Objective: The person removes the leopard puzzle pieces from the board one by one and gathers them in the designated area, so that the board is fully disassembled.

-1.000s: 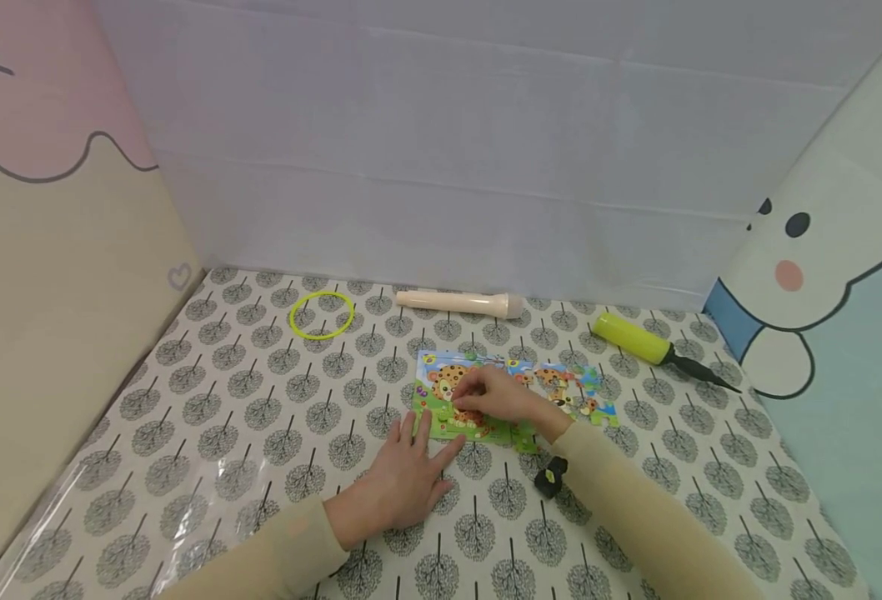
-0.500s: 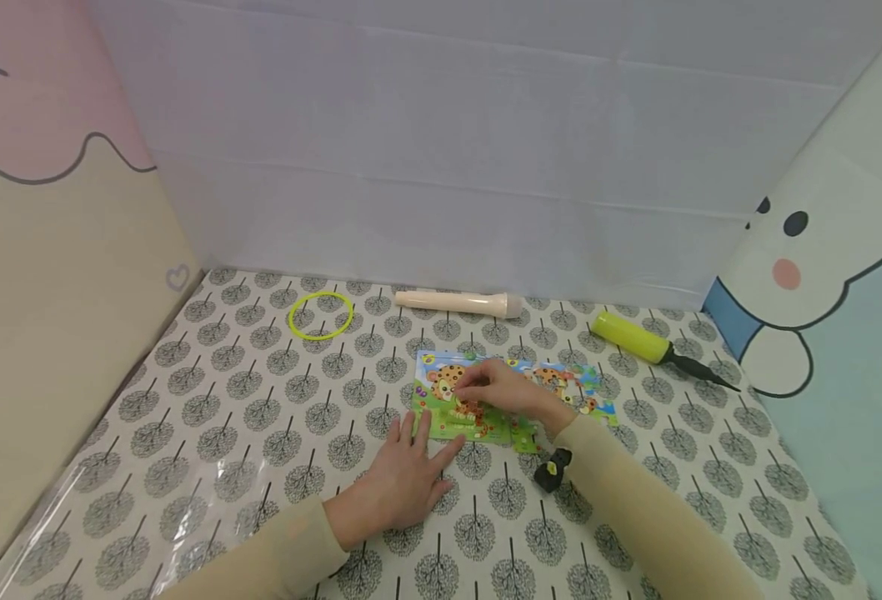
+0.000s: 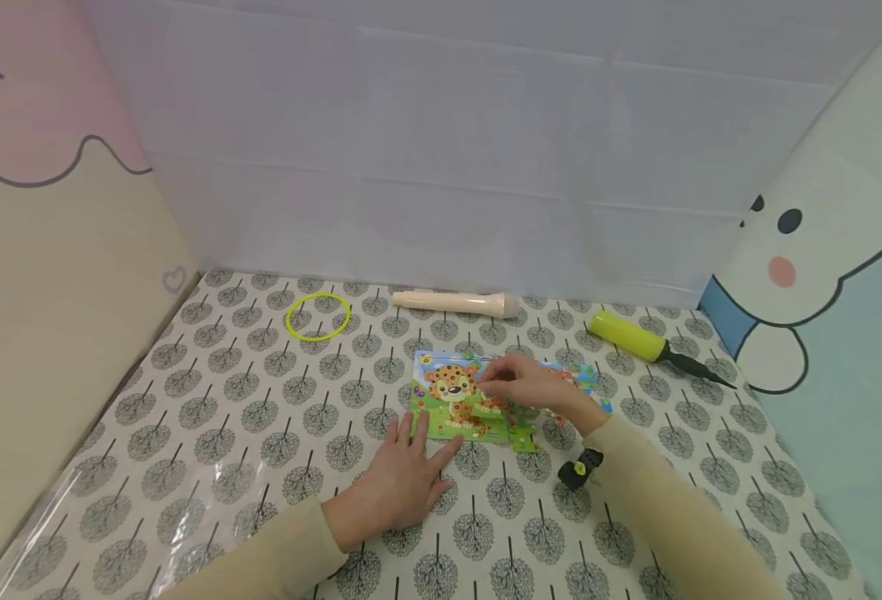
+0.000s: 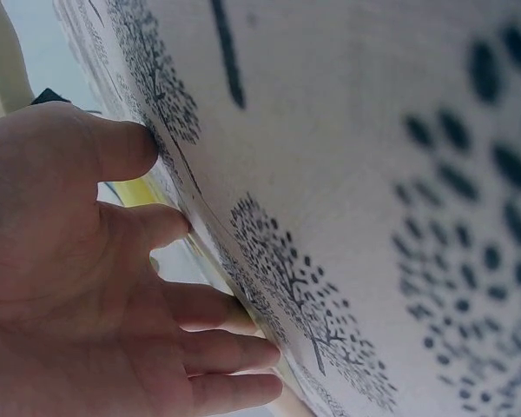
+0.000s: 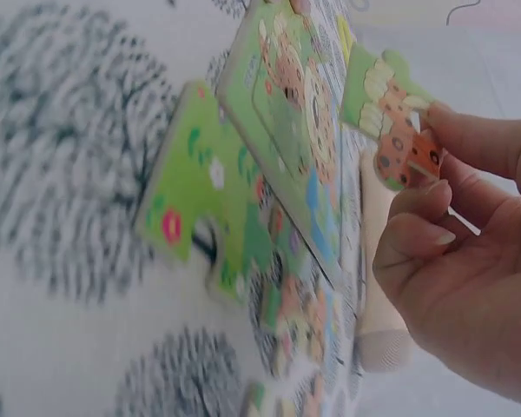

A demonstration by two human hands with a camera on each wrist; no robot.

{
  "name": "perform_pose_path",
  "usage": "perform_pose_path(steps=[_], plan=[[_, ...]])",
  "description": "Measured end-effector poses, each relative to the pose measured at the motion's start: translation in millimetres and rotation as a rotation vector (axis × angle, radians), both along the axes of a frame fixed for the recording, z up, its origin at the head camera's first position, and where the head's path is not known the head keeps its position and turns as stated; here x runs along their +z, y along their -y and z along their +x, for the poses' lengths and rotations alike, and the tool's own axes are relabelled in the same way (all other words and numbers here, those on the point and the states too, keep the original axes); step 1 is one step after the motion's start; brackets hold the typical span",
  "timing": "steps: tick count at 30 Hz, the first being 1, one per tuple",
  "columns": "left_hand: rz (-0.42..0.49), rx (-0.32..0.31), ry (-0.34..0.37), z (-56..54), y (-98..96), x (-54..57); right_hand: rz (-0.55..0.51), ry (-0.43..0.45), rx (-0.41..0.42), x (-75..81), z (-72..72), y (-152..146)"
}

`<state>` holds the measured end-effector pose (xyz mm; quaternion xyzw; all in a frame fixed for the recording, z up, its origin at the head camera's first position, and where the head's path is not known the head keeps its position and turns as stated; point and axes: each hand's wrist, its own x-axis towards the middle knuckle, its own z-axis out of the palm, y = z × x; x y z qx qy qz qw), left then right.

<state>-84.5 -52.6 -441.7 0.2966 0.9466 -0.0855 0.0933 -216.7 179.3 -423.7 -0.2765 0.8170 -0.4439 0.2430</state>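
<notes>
A puzzle board with a spotted cub printed on it lies flat on the tablecloth. My left hand rests beside its front left corner, fingers spread and straight, with fingertips at the board's near edge. Thumb and fingers of my right hand pinch a puzzle piece with green ground and brown spotted fur. In the right wrist view this piece is held up off the board. Just right of the board lies a green puzzle piece, with several joined or overlapping pieces behind it, partly hidden by my right hand.
A pale toy microphone lies behind the board. A yellow-green ring is at the back left, and a yellow hand pump with a black nozzle at the back right. Walls stand behind and on both sides of the table.
My right hand has moved right and lifted the pinched puzzle piece away from the cub picture, exposing more of it. My left hand has stayed in place.
</notes>
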Motion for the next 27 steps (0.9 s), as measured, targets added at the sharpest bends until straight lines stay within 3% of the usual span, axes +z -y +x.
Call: perform_pose_path(steps=[3, 7, 12, 17, 27], plan=[[-0.011, 0.007, 0.003, 0.8, -0.2, 0.9, 0.026, -0.022, -0.023, 6.1, 3.9, -16], [-0.016, 0.007, -0.004, 2.0, -0.7, 0.9, 0.049, 0.013, -0.012, 11.3, 10.4, -41], [-0.016, 0.002, -0.013, 3.0, -0.7, -0.2, 0.091, 0.083, 0.050, 9.7, 19.3, -71], [-0.015, 0.003, -0.019, 3.1, -0.1, -0.6, 0.151, 0.100, 0.058, 7.3, 27.0, -89], [-0.011, -0.006, -0.039, 2.5, -0.1, -0.3, 0.232, -0.017, 0.096, -0.8, 29.4, -98]])
